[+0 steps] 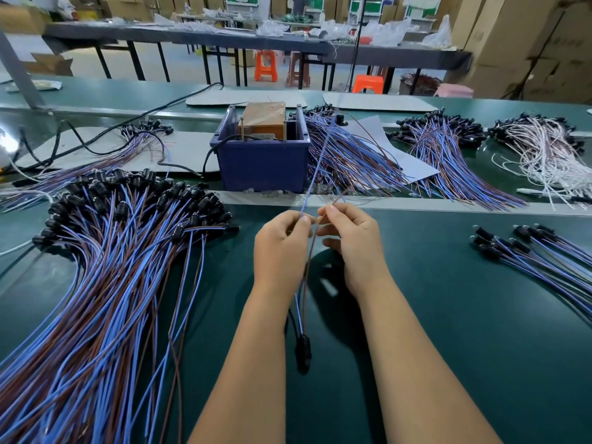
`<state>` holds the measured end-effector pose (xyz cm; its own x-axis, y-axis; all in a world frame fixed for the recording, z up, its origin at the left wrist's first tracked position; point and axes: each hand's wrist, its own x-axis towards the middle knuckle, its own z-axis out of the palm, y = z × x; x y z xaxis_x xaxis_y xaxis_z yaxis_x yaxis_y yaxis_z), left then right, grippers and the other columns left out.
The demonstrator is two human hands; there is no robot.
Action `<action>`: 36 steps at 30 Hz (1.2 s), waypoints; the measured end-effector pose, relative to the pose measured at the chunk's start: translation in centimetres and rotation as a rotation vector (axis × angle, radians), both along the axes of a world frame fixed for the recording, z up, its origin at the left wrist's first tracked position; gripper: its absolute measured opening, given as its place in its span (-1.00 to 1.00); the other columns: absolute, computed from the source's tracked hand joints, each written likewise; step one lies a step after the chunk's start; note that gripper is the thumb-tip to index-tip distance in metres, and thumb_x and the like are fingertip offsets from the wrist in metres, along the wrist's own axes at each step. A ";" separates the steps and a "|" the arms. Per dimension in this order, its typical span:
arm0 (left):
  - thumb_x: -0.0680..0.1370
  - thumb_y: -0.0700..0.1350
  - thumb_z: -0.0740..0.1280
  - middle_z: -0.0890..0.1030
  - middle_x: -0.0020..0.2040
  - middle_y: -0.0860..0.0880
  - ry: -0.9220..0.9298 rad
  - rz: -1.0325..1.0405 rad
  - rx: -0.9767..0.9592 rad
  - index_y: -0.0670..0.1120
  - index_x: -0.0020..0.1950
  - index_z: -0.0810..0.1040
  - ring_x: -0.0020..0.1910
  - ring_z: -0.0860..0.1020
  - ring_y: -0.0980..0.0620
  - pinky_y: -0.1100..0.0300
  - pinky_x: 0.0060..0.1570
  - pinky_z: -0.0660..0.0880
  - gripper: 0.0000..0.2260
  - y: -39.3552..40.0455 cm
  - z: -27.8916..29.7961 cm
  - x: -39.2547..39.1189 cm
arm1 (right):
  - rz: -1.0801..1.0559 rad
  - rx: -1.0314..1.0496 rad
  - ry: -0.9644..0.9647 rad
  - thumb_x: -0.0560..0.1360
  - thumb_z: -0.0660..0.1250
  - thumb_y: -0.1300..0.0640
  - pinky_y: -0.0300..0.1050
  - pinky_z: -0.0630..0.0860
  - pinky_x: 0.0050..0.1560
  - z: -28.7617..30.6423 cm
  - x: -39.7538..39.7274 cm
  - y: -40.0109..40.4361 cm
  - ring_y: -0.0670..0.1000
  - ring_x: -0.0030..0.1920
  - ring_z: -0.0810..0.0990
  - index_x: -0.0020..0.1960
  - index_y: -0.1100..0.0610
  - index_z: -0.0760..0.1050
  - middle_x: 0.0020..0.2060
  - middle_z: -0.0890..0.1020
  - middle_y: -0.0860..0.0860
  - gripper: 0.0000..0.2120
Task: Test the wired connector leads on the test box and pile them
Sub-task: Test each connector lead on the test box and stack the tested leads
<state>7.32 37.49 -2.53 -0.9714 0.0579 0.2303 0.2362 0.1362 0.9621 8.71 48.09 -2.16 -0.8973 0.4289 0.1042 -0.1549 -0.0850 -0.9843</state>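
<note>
My left hand (282,241) pinches a blue wire that runs up toward the test box (262,121), an orange unit inside a blue bin (261,161). My right hand (349,235) pinches a brown wire. Both wires belong to one lead (304,283) whose black connector (302,350) hangs below, between my forearms. A big pile of blue and brown leads (105,267) with black connectors lies to the left. A small pile of leads (531,251) lies to the right.
More lead bundles (442,145) lie behind and right of the bin, with a white-wired bundle (544,152) at far right. A black power cable (96,145) snakes at back left. Green conveyor surface (448,315) spreads under my arms. Tables, stools and cartons stand beyond.
</note>
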 end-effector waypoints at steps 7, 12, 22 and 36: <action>0.58 -0.35 0.08 0.56 -0.17 0.06 -0.174 0.193 0.240 0.05 0.14 0.48 -0.47 0.45 0.27 0.38 -0.44 0.40 -0.64 -1.6 0.1 -1.3 | -0.027 -0.032 -0.013 0.64 0.14 0.23 -0.27 0.37 -0.45 -0.4 -0.5 0.4 -0.09 -0.50 0.40 -0.16 0.11 0.46 -0.53 0.49 -0.07 -0.76; 0.62 -0.23 0.16 0.44 -0.31 0.04 -0.222 0.262 0.338 0.00 0.06 0.51 -0.42 0.30 0.08 0.18 -0.35 0.29 -0.82 -2.5 0.2 -1.7 | 0.002 0.109 -0.031 0.56 0.18 0.27 -0.29 0.21 -0.48 -0.7 -0.5 -0.2 -0.11 -0.51 0.24 -0.21 0.10 0.49 -0.57 0.32 -0.11 -0.77; 0.48 -0.22 0.12 0.23 -0.50 0.10 -0.324 0.350 0.379 -0.03 -0.34 0.28 -0.48 0.15 0.06 0.12 -0.40 0.12 -0.80 -2.5 0.6 -1.2 | 0.091 0.289 -0.061 0.51 0.23 0.24 -0.25 0.22 -0.48 -0.8 -0.2 -1.2 -0.09 -0.50 0.25 -0.27 0.08 0.50 -0.55 0.35 -0.08 -0.80; 0.48 -0.18 0.22 0.26 -0.54 0.08 -0.249 0.337 0.363 -0.05 -0.35 0.43 -0.52 0.25 0.08 0.17 -0.45 0.22 -0.81 -2.7 0.4 -1.1 | 0.116 0.330 0.016 0.46 0.24 0.31 -0.25 0.33 -0.39 -0.4 0.2 -1.3 -0.09 -0.43 0.38 -0.32 0.23 0.47 -0.50 0.42 -0.02 -0.82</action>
